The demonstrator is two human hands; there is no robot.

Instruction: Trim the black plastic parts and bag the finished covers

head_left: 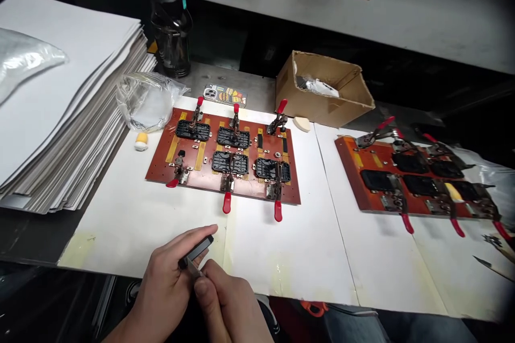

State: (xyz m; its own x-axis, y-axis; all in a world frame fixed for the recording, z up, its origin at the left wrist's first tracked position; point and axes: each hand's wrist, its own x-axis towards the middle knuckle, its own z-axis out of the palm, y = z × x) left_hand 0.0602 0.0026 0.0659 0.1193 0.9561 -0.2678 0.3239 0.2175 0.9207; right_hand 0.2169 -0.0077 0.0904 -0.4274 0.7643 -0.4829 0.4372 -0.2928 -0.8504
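Observation:
Near the table's front edge, my left hand (171, 273) is closed around a small black plastic part (198, 251), held tilted. My right hand (231, 300) grips a knife whose short grey blade (193, 268) touches or nearly touches the lower end of the part; its handle is hidden in my fist. Beyond my hands lies a reddish-brown fixture board (189, 167) with several red-handled toggle clamps (227, 202). Black ribbed plastic parts (230, 162) sit on it under some clamps. The clamps at front left and back right have no part under them.
A second clamp board (341, 158) with black parts lies to the right. A paper stack (80, 171), plastic bag (145, 104), yellow finger cots (141, 141) and dark jug (172, 37) are at left. Behind stand a phone (225, 95) and cardboard box (322, 107). Tweezers (493, 267) lie far right.

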